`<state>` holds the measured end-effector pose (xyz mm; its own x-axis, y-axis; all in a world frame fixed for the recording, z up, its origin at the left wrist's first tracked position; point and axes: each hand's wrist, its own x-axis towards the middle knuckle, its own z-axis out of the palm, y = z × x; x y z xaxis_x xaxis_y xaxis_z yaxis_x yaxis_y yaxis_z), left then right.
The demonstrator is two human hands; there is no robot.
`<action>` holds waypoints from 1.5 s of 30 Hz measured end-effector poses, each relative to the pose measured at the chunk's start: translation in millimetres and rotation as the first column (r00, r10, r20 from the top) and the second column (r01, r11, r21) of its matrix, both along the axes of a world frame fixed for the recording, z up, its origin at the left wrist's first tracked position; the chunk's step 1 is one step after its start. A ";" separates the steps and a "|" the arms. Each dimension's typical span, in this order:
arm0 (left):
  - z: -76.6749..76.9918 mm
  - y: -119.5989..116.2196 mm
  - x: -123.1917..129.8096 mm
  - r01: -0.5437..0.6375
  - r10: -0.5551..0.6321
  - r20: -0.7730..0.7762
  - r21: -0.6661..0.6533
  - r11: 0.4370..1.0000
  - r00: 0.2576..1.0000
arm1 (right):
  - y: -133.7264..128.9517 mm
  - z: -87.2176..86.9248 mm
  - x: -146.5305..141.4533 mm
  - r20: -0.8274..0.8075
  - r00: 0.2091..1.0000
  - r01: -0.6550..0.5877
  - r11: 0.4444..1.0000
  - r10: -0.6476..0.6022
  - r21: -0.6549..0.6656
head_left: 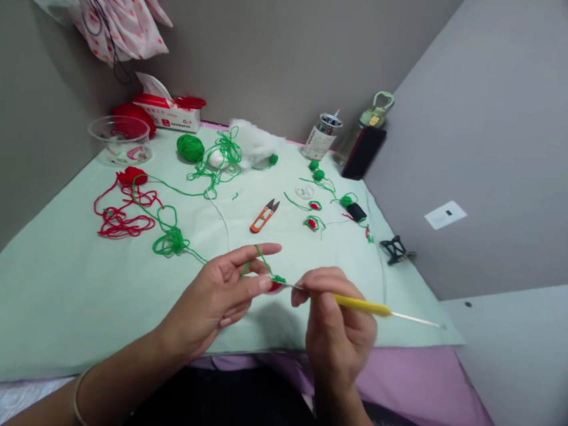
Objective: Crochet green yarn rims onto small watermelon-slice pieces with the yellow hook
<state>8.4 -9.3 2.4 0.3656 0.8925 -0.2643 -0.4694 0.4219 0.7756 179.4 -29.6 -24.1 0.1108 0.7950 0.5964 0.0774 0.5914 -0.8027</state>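
Note:
Between the thumb and fingers of my left hand [224, 287] is a small red and green crochet piece [277, 283]. Green yarn [261, 254] runs over my raised left index finger and trails back to a loose green tangle [171, 242] on the table. My right hand [339, 319] is closed around the yellow handle of a crochet hook [363, 305]. The hook's thin metal end meets the green edge of the piece; whether it passes through a stitch is too small to tell. Beyond my hands lie orange thread snips [262, 219], blades pointing away.
Tangled red yarn [125, 221] and a green yarn ball [190, 148] lie left. At the back are a clear plastic tub [120, 140], a tissue box [173, 115], white stuffing [255, 142], a pen can [321, 139] and a phone [364, 152] leaning on a bottle [373, 118]. Small crochet pieces [313, 223] lie right.

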 end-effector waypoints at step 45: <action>-15.1 -6.3 4.1 -0.052 0.081 -0.160 0.182 0.982 0.984 | -2.9 2.6 8.4 0.242 0.970 -0.047 0.998 0.034 0.047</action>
